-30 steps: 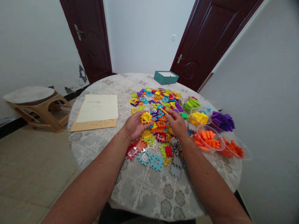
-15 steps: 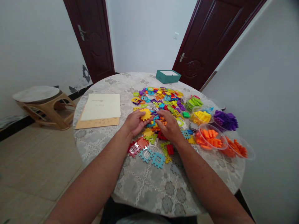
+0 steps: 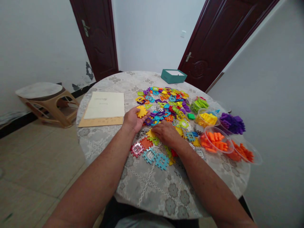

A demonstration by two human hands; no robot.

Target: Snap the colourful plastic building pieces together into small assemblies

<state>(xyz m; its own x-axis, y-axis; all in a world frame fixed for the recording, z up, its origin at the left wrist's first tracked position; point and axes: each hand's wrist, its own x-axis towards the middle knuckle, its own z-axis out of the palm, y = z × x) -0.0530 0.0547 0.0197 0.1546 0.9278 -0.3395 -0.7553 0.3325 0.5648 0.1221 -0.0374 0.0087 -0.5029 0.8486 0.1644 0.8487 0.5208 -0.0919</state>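
My left hand (image 3: 135,120) holds a yellow notched building tile (image 3: 142,111) under its thumb, with the other fingers stretched out beneath. To the right and lower, my right hand (image 3: 167,133) reaches palm-down into the pile, its fingers bent together at the edge of another yellow notched tile (image 3: 150,133). Its fingertips are partly hidden. Close in front of that hand lie a red window tile (image 3: 137,149), a plain red tile (image 3: 146,143) and two light-blue window tiles (image 3: 162,161). Mixed colourful tiles (image 3: 163,98) spread behind both hands.
Clear plastic tubs with orange pieces (image 3: 216,141), yellow pieces (image 3: 207,119), purple pieces (image 3: 232,123) and green pieces (image 3: 199,104) stand at the right. Paper sheets (image 3: 105,106) lie left. A teal box (image 3: 174,76) sits at the table's back. A stool (image 3: 47,103) stands beyond the left edge.
My right hand has come down from above the pile, toward me, onto the yellow tile, and its fingers have closed. My left hand keeps its tile and has shifted slightly left and away.
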